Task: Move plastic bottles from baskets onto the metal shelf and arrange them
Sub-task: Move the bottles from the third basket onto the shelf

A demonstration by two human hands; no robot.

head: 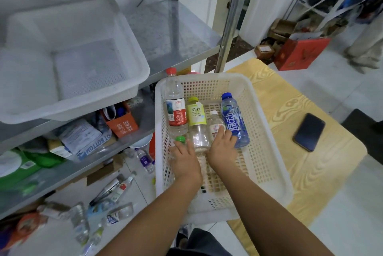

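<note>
A white perforated basket (pixel 267 152) sits on a yellow wood-patterned table beside the metal shelf (pixel 172 28). Inside it lie a red-capped clear bottle (pixel 175 108), a yellow-green jasmine tea bottle (pixel 196 117), a small white-capped bottle (pixel 215 121) and a blue bottle (pixel 233 115). My left hand (pixel 184 160) is down in the basket, closed over a green-capped bottle (pixel 179 139) whose body it hides. My right hand (pixel 222 148) grips the lower end of the small white-capped bottle, next to the blue one.
An empty white basket (pixel 72 59) fills the left of the upper shelf tier. The tier below holds boxes and packets. Several empty bottles (pixel 116 189) lie on the floor under the shelf. A dark phone (pixel 309 131) lies on the table. A red box (pixel 300 52) stands behind.
</note>
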